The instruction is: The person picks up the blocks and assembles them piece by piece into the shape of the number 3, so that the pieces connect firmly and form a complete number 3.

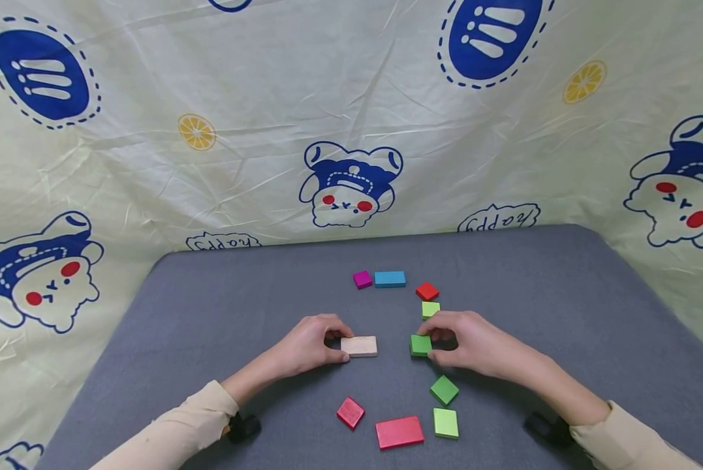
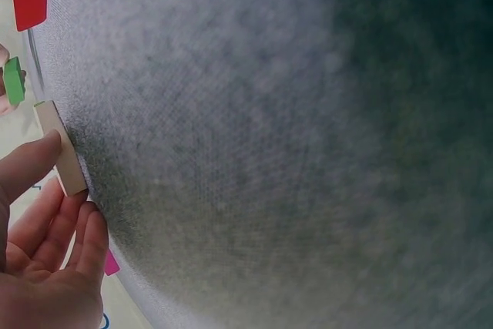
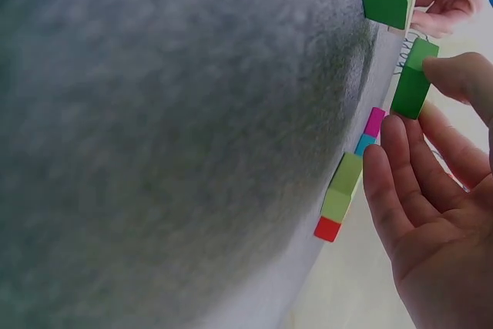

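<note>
Between thumb and fingers my left hand (image 1: 316, 341) pinches a pale wooden rectangular block (image 1: 359, 346) by its left end, left of the table's middle. The left wrist view shows the thumb on one face of that block (image 2: 62, 148). Across a short gap to the right, my right hand (image 1: 474, 339) pinches a green square block (image 1: 420, 346) from its right side. In the right wrist view the thumb and fingers bracket this green block (image 3: 415, 78). Whether either block touches the table is hard to tell.
Behind the hands lie a magenta block (image 1: 362, 280), a blue block (image 1: 390, 279), a red block (image 1: 427, 291) and a light green block (image 1: 430, 310). Nearer are a tilted red block (image 1: 350, 413), a red rectangle (image 1: 399, 433), another green block (image 1: 444, 390) and a yellow-green block (image 1: 446, 423).
</note>
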The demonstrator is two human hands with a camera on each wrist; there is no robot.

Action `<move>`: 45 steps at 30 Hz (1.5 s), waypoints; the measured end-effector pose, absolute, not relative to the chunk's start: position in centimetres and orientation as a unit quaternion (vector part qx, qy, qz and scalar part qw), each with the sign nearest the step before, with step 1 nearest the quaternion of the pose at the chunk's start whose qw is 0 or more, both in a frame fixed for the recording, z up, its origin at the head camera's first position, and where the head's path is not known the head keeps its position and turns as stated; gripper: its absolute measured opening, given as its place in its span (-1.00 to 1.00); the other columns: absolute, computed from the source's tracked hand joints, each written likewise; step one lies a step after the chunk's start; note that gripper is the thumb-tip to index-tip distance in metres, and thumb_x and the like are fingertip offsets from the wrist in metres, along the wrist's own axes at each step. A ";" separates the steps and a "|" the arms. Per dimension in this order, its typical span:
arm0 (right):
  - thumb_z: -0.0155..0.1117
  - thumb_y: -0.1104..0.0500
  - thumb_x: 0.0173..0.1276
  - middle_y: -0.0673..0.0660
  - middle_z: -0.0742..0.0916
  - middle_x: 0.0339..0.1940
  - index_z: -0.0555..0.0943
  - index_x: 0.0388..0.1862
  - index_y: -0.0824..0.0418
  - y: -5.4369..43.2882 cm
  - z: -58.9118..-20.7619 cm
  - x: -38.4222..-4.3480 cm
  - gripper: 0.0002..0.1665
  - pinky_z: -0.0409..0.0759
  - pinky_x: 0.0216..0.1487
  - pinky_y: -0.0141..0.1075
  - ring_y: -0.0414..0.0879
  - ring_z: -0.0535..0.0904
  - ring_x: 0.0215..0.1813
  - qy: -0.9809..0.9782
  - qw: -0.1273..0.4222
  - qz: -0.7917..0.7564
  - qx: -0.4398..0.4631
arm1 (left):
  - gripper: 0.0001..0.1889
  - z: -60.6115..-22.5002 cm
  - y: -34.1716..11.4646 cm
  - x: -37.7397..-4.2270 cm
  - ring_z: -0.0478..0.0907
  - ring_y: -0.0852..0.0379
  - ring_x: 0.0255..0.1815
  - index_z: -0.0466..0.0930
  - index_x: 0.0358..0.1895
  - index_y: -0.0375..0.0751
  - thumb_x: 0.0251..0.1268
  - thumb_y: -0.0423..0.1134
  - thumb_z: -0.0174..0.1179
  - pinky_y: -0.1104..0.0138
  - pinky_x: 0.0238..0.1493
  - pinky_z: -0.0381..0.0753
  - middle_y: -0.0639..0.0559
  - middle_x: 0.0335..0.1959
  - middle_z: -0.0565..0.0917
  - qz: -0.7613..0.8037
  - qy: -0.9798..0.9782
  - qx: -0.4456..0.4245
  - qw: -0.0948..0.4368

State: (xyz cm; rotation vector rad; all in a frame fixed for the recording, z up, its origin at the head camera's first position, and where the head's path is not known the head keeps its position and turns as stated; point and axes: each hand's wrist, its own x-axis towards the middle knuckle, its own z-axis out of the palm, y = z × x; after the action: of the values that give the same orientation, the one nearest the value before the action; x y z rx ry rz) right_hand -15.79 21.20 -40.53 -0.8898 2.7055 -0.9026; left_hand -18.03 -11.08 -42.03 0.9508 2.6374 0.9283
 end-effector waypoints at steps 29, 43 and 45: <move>0.43 0.19 0.20 -0.17 0.63 -0.16 0.68 -0.04 0.03 17.0 -39.7 -17.8 -0.68 0.55 -0.10 -0.26 -0.19 0.53 -0.15 0.901 0.107 -0.248 -0.339 | -0.75 -42.3 -11.1 -18.1 0.52 0.20 -0.17 0.70 -0.10 -0.10 0.13 -0.31 0.43 0.30 -0.08 0.53 0.17 -0.20 0.62 0.312 0.886 0.330 0.089; 0.42 0.23 0.22 -0.13 0.63 -0.18 0.68 -0.05 0.07 16.1 -40.6 -18.4 -0.70 0.54 -0.12 -0.27 -0.17 0.52 -0.15 0.891 0.127 -0.264 -0.346 | -0.75 -42.3 -11.1 -18.1 0.51 0.17 -0.17 0.70 -0.09 -0.11 0.15 -0.32 0.42 0.28 -0.09 0.52 0.16 -0.21 0.61 0.319 0.884 0.329 0.091; 0.42 0.23 0.23 -0.13 0.63 -0.17 0.67 -0.04 0.07 16.0 -40.7 -18.4 -0.70 0.54 -0.10 -0.26 -0.17 0.52 -0.14 0.890 0.130 -0.267 -0.345 | -0.75 -42.3 -11.1 -18.0 0.51 0.17 -0.17 0.70 -0.09 -0.11 0.15 -0.32 0.42 0.28 -0.09 0.53 0.16 -0.21 0.61 0.320 0.884 0.329 0.090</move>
State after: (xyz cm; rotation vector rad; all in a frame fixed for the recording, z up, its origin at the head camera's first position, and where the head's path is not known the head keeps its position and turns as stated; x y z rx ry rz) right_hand -18.38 16.03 -40.69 -1.0012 2.5876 -0.7769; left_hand -18.05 -11.15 -42.27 0.9790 2.6282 0.9519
